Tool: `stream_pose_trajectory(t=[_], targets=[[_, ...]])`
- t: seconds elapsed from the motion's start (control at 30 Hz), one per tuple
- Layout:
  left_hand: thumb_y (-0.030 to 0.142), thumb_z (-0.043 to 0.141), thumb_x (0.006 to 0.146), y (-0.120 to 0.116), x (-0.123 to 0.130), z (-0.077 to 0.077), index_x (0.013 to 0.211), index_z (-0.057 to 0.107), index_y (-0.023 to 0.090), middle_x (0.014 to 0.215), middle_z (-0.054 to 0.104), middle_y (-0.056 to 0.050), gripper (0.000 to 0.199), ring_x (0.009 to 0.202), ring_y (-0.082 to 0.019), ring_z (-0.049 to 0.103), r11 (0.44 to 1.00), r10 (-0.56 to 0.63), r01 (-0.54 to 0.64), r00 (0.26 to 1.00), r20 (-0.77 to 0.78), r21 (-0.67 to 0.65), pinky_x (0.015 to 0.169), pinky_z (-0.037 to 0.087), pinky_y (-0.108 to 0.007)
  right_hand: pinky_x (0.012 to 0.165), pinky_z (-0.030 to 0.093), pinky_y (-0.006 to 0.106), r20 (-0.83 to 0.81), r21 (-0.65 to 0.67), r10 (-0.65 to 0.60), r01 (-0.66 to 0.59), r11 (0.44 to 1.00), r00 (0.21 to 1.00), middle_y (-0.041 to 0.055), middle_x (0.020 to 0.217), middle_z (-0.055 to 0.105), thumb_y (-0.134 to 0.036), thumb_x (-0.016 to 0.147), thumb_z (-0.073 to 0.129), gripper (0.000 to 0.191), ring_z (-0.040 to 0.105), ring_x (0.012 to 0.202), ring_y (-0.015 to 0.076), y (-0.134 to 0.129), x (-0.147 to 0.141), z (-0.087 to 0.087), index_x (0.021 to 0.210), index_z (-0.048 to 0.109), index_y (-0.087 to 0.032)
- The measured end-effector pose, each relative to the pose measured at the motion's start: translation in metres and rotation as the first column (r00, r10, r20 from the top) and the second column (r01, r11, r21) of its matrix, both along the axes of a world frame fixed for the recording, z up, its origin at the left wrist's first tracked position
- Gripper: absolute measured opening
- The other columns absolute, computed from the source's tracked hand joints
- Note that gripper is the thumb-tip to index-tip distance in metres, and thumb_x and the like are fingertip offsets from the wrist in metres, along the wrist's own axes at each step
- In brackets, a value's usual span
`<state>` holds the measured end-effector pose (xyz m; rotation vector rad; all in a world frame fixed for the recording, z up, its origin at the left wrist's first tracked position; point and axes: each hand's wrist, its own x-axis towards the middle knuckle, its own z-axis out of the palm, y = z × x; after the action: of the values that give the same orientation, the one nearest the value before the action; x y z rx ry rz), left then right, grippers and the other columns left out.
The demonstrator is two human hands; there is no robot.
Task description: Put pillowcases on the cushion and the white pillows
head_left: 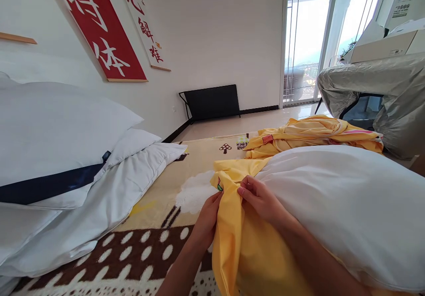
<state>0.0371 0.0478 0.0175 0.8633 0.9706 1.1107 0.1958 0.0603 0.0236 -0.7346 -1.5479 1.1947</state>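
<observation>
left hand (210,212) and right hand (257,196) both clamped on yellow cloth (229,225), gathering a fold between them. cloth over patterned blanket (206,154), against white pillow (352,207).

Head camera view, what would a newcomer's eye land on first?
Probably the yellow cloth, held by the left hand and right hand at lower centre. Plump white bedding bulges beside it on the right. A red banner with white characters hangs at upper left.

A single head-worn view — looking forward and down, close over yellow cloth (249,243).
</observation>
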Motion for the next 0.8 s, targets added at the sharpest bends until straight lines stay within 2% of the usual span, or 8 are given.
stream_pose_trajectory(t=[0.1,0.2,0.33,0.43,0.53,0.63,0.7,0.8], targets=[[0.022,0.078,0.062,0.002,0.001,-0.007,0.091,0.065,0.012,0.082,0.072,-0.006,0.033,0.073,-0.020,0.066,0.999,0.032,-0.031,0.998,0.054,-0.034,0.060,0.050,-0.025,0.058,0.034,0.024,-0.086,-0.075,0.060,-0.066,0.995,0.995,-0.0046,0.065,0.042,-0.063,0.077,0.057,0.048,0.040,0.061,0.0097,0.000,-0.005,-0.001,0.072,0.038,-0.020],[0.018,0.077,0.062,0.004,-0.001,-0.009,0.093,0.065,0.012,0.083,0.072,-0.007,0.034,0.077,-0.021,0.068,0.999,0.029,-0.025,0.995,0.093,-0.041,0.066,0.053,-0.028,0.058,0.034,0.024,-0.155,-0.157,0.068,-0.092,0.983,0.986,-0.0051,0.064,0.044,-0.065,0.072,0.062,0.051,0.040,0.060,0.0091,0.001,-0.006,-0.001,0.072,0.039,-0.019],[0.021,0.073,0.067,0.008,-0.009,0.001,0.098,0.064,0.012,0.089,0.072,-0.008,0.034,0.084,-0.024,0.068,0.998,0.055,-0.045,0.971,0.232,-0.047,0.074,0.055,-0.031,0.056,0.033,0.023,-0.209,-0.227,-0.017,-0.031,0.973,0.978,-0.0054,0.063,0.045,-0.063,0.071,0.064,0.050,0.041,0.058,0.0087,0.002,-0.001,0.000,0.073,0.041,-0.019],[0.026,0.068,0.070,0.013,-0.016,0.006,0.100,0.064,0.013,0.093,0.072,-0.009,0.032,0.087,-0.025,0.068,0.997,0.080,-0.075,0.955,0.287,-0.029,0.078,0.055,-0.033,0.056,0.034,0.023,-0.184,-0.208,-0.104,0.065,0.976,0.977,-0.0050,0.064,0.046,-0.062,0.073,0.061,0.047,0.042,0.059,0.0095,0.003,0.001,-0.001,0.073,0.041,-0.020],[0.023,0.072,0.062,0.014,-0.019,0.001,0.092,0.064,0.015,0.092,0.072,-0.007,0.031,0.087,-0.025,0.067,0.994,0.080,-0.094,0.973,0.217,0.054,0.078,0.054,-0.032,0.053,0.032,0.023,-0.099,-0.138,-0.168,0.154,0.978,0.981,-0.0055,0.062,0.043,-0.062,0.077,0.055,0.045,0.040,0.057,0.0097,0.004,-0.002,-0.004,0.073,0.038,-0.020],[0.017,0.078,0.054,0.011,-0.018,-0.004,0.093,0.064,0.016,0.091,0.071,-0.007,0.041,0.083,-0.024,0.067,0.994,0.045,-0.055,0.994,0.101,0.095,0.075,0.054,-0.031,0.051,0.030,0.023,-0.037,-0.090,-0.154,0.150,0.985,0.987,-0.0058,0.060,0.041,-0.059,0.081,0.050,0.041,0.037,0.055,0.0093,0.005,-0.006,-0.008,0.072,0.037,-0.021],[0.019,0.078,0.057,0.008,-0.014,-0.003,0.099,0.064,0.016,0.094,0.071,-0.007,0.045,0.083,-0.024,0.067,0.994,-0.009,0.011,1.000,-0.018,0.113,0.072,0.053,-0.031,0.050,0.029,0.023,-0.006,-0.064,-0.152,0.152,0.986,0.988,-0.0063,0.059,0.039,-0.055,0.084,0.049,0.038,0.035,0.054,0.0090,0.005,-0.007,-0.011,0.073,0.037,-0.021],[0.024,0.072,0.065,0.002,-0.010,0.002,0.097,0.065,0.014,0.093,0.071,-0.008,0.034,0.083,-0.025,0.065,0.985,-0.027,0.073,0.960,-0.278,0.157,0.066,0.050,-0.028,0.050,0.029,0.022,0.059,0.001,-0.174,0.175,0.985,0.983,-0.0059,0.060,0.038,-0.047,0.087,0.047,0.031,0.034,0.055,0.0094,0.005,-0.008,-0.014,0.073,0.037,-0.021]])
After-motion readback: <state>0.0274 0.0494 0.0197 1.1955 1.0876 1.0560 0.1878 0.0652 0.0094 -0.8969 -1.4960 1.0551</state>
